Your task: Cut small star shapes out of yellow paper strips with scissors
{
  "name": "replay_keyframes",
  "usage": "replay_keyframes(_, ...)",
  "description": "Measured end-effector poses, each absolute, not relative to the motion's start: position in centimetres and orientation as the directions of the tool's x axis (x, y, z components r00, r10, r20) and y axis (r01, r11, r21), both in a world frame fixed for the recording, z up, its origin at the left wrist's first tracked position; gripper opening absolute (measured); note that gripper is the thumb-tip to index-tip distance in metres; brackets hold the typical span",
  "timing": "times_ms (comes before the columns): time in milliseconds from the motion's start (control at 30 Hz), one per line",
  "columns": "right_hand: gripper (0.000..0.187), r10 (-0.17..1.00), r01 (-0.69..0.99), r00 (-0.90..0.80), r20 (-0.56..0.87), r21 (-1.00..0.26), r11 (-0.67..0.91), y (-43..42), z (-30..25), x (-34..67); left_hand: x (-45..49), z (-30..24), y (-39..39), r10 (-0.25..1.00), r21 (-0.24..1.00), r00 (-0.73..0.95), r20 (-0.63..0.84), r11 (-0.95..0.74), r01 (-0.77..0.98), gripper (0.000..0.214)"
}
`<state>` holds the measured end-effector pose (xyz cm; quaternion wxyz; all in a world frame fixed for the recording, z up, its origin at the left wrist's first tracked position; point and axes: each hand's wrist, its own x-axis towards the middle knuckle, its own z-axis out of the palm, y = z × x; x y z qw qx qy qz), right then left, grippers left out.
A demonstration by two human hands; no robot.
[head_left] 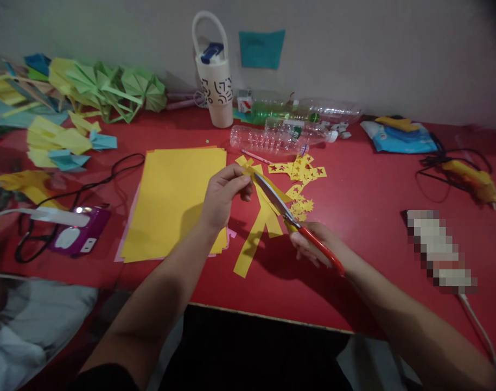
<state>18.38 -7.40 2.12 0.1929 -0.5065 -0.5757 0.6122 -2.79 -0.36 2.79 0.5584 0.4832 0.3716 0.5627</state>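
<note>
My left hand (227, 193) pinches the end of a yellow paper strip (280, 192) between thumb and fingers. In my right hand (315, 241) is a pair of scissors (319, 248) with red handles, its blades reaching up and left to the strip near my left fingertips. Whether the blades are apart I cannot make out. Under the scissors lie more yellow strips (250, 247) on the red table. Just beyond are yellow scraps with star-shaped holes (299, 169) and a small pile of cut paper stars (301, 206).
Left of my hands lies a stack of yellow paper (178, 201). Several plastic bottles (268, 140) and a white tumbler (215, 87) stand or lie along the wall. Glue guns (471, 182) with cords, a purple power socket (79, 233), a blue packet (398, 138) and folded paper shapes (105, 89) lie around.
</note>
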Motion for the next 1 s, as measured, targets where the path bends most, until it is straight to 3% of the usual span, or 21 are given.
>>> replay_keyframes(533, 0.053, 0.807, 0.424, -0.445, -0.389, -0.885, -0.192, -7.22, 3.09, 18.64, -3.34, 3.14, 0.1, 0.989, 0.978, 0.106, 0.107, -0.085, -0.192, 0.016)
replay_keyframes(1000, 0.056, 0.799, 0.387, -0.47, -0.374, -0.901, -0.195, -7.32, 2.6, 18.86, -3.46, 2.95, 0.27, 0.974, 0.984, 0.21, 0.084, -0.047, -0.173, 0.015)
